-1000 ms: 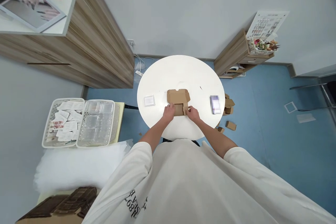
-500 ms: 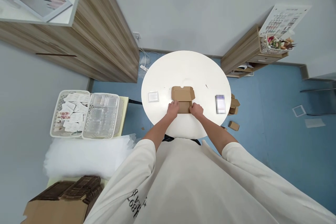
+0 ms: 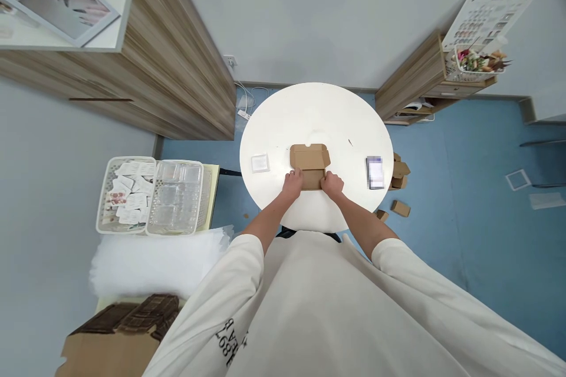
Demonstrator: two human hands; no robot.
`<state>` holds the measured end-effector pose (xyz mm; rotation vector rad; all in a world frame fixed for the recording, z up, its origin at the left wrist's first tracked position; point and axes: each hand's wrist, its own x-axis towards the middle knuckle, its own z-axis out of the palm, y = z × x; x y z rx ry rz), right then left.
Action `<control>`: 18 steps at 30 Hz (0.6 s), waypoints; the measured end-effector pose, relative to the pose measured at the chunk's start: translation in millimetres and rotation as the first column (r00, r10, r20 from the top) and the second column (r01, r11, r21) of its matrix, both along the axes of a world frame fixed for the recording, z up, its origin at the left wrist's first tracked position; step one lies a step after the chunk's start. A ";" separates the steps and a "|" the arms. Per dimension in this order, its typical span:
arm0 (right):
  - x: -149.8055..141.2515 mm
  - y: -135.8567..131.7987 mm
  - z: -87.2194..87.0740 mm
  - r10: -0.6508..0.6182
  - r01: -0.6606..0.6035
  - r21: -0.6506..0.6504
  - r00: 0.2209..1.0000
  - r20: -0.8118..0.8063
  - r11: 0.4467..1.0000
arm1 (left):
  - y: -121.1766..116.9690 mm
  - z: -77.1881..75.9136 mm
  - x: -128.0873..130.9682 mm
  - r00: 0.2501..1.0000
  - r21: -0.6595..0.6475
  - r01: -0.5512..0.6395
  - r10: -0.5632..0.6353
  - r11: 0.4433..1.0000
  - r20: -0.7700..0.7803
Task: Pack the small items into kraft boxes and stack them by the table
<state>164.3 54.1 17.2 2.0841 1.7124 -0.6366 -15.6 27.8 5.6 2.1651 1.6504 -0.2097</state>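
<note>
A small brown cardboard box point(image 3: 310, 164) lies part-folded in the middle of the round white table point(image 3: 316, 112), its lid flap open toward the far side. My left hand point(image 3: 292, 183) grips the box's near left corner with curled fingers. On the near right corner my right hand point(image 3: 332, 184) holds the same box, fingers closed on its side. A small white square packet point(image 3: 260, 162) lies on the table to the left. To the right lies a purple and white card point(image 3: 375, 172).
Two white baskets point(image 3: 152, 195) with paper slips and clear plastic trays stand on a stool at left, above a pile of white foam sheets point(image 3: 150, 265). A carton of flat boxes point(image 3: 119, 330) sits at lower left. Several small brown boxes point(image 3: 400, 207) lie on the blue floor at right.
My right hand has pressed the right side flap in and both hands now sit at the box's near corners. The head camera has shifted slightly.
</note>
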 end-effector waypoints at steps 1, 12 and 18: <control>1.6 0.0 -0.6 0.021 -0.021 0.004 1.000 -0.001 1.000 | 0.1 0.2 0.1 1.000 0.002 0.005 -0.005 1.000 -0.010; 17.0 -12.6 19.5 0.508 -0.489 0.192 0.859 -0.062 0.851 | 2.3 -3.6 -1.6 0.999 0.021 0.034 -0.033 0.999 -0.033; -8.0 -6.2 19.9 0.539 -0.539 0.069 0.842 0.011 0.840 | 0.3 3.1 -2.0 1.000 0.029 0.023 -0.022 0.999 -0.022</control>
